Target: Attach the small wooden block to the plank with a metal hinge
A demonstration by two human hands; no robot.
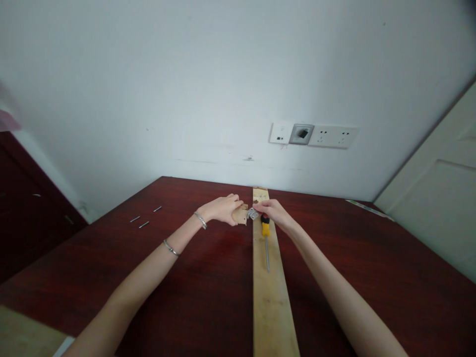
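Note:
My left hand (225, 209) is closed around a small piece of light wood (241, 215), with its end facing right. Between the two hands is a small silver metal hinge (253, 213), pinched at its upper edge by my right hand (273, 210). The hinge sits close to the wood piece's end; whether it is fastened there I cannot tell. Below my right hand, a screwdriver (266, 230) with a yellow and black handle lies on a long wooden board (272, 297), its shaft toward me. My fingers partly cover the handle's top.
The board lies lengthwise on a dark red table (208, 277). Several thin metal rods (144, 224) lie on the left. A flat strip (368, 209) rests near the right back edge. Wall sockets (332, 136) are above the table, and a white door (439, 188) stands at right.

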